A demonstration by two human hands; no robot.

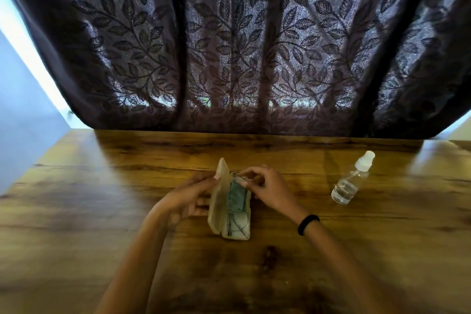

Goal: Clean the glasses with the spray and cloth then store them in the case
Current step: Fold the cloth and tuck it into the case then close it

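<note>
A pale translucent glasses case (219, 216) lies open on the wooden table (102, 211), its lid standing up on the left side. Inside it I see a folded grey-green cloth (235, 197) and, below it, part of the thin-framed glasses (238, 224). My left hand (190, 199) holds the raised lid from the left, thumb at its top edge. My right hand (266, 187) reaches into the far end of the case, fingers curled and pinching something small there; what it pinches is blurred. A clear spray bottle (353, 178) with a white cap lies tilted on the table to the right.
A dark leaf-patterned curtain (234, 46) hangs right behind the table's far edge. A black band (308, 224) sits on my right wrist. The table's left edge runs diagonally at the left, with a pale wall beyond it.
</note>
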